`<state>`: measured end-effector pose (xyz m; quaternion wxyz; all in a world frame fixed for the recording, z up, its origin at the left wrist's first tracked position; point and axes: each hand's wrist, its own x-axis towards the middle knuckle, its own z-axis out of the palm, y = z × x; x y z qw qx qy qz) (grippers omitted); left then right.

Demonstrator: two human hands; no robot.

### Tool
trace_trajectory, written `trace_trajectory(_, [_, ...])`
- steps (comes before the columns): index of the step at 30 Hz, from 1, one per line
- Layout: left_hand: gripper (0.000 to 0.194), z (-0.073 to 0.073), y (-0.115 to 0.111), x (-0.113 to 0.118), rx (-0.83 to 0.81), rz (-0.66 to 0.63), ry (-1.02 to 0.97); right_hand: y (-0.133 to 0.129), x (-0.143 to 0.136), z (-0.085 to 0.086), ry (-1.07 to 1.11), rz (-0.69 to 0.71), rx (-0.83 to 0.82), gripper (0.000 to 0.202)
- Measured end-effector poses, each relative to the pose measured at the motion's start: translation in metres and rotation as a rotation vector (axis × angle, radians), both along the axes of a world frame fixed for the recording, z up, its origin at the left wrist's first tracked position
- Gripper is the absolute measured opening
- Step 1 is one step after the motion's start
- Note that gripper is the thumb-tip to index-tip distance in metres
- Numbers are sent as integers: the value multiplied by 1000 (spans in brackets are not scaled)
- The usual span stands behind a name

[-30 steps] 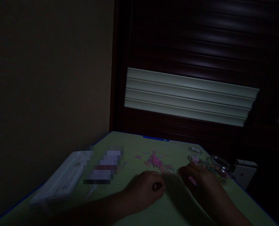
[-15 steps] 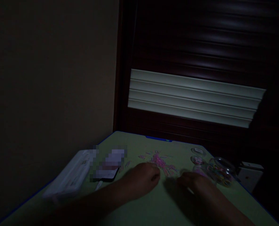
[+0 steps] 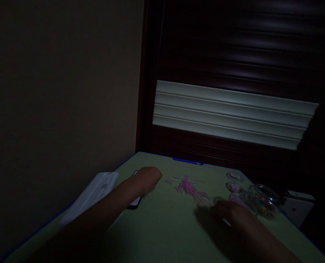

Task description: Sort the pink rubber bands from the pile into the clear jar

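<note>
My left hand (image 3: 150,179) is over the right edge of a phone (image 3: 136,202), its fingers curled down and closed; whatever they may hold is hidden. To its right lies a loose pile of small pink bands (image 3: 189,188), with paler ones scattered around it. My right hand (image 3: 229,212) is low over the table beside the pile's near right end, with thumb and fingers closed together. A faint clear rim shows behind its fingertips, but I cannot make out what it grips.
A clear jar (image 3: 263,201) of coloured bands stands at the right edge of the green table (image 3: 157,233). Beside it are small clear round containers (image 3: 234,187) and a clear lid (image 3: 235,176). A long white box (image 3: 90,199) lies at left. A white device (image 3: 298,209) is beyond the right edge.
My left hand has moved left and away from the pink pile to the phone, covering much of it. My right hand has stayed nearly in place. The view has shifted slightly.
</note>
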<state>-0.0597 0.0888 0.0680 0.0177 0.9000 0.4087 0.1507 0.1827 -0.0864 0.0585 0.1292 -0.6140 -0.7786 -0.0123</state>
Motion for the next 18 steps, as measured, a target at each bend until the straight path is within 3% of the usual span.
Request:
trace_trajectory(7, [17, 3, 6, -1, 22, 24, 266, 2, 5, -3, -5, 29, -23, 21])
trace_trajectory(18, [17, 1, 3, 2, 25, 18, 359, 2, 5, -7, 5, 29, -10, 22])
